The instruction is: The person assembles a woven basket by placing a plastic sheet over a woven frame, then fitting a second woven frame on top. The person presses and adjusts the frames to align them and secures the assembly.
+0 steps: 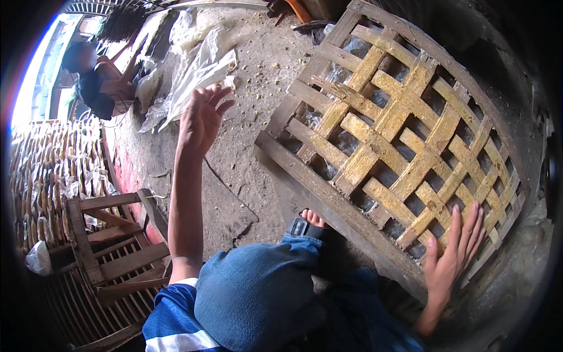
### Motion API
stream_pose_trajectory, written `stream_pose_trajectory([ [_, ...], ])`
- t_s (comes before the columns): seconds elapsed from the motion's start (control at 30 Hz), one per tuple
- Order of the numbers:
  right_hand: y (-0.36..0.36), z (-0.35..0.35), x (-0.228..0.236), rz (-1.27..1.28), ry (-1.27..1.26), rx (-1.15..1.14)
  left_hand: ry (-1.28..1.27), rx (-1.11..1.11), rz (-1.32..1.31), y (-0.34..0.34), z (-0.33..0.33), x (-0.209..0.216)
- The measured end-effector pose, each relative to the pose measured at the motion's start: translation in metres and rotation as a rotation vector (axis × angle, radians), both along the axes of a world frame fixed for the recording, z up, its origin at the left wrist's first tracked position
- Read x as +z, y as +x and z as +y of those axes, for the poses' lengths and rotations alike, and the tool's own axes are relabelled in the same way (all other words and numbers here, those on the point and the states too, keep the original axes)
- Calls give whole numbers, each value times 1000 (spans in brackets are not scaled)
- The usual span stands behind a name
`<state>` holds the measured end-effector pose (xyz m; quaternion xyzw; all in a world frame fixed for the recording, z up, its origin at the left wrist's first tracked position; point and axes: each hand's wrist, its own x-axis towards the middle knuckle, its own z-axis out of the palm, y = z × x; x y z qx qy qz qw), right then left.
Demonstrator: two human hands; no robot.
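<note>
A large woven lattice panel (404, 154) of flat yellowish slats in a worn wooden frame takes up the right side. Dark gaps show between its slats, with crumpled clear plastic visible underneath. My right hand (454, 255) lies flat on the panel's near right part, fingers stretched out and holding nothing. My left hand (205, 111) is raised over the concrete floor, well apart from the panel. Its fingers are slightly bent and spread, and I see nothing in them. Beyond it lie white plastic sheets (202, 69) on the floor.
Slatted wooden racks (120, 249) stand at the left, near rows of thin pale sticks (53, 182). A person (108, 85) crouches at the far left by the bright opening. Small yellowish crumbs (264, 64) dot the concrete floor (246, 152). My sandalled foot (311, 223) is beside the panel's frame.
</note>
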<state>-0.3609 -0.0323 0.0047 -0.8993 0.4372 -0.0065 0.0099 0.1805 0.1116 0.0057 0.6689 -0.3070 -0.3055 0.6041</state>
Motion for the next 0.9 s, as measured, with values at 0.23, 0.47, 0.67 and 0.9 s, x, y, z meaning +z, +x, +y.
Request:
stream_pose_trajectory([
  [0.23, 2, 1, 0, -9, 7, -4, 583, 52, -1452, -6, 33, -39],
  [0.47, -1, 0, -2, -23, -1, -2, 238, -155, -1257, -103, -24, 25],
  [0.67, 2, 1, -1, -41, 12, -12, 344, -335, -1235, -137, -27, 40],
  [0.9, 0, 0, -2, -37, -3, -8, 527, -344, -1234, -166, -32, 42],
])
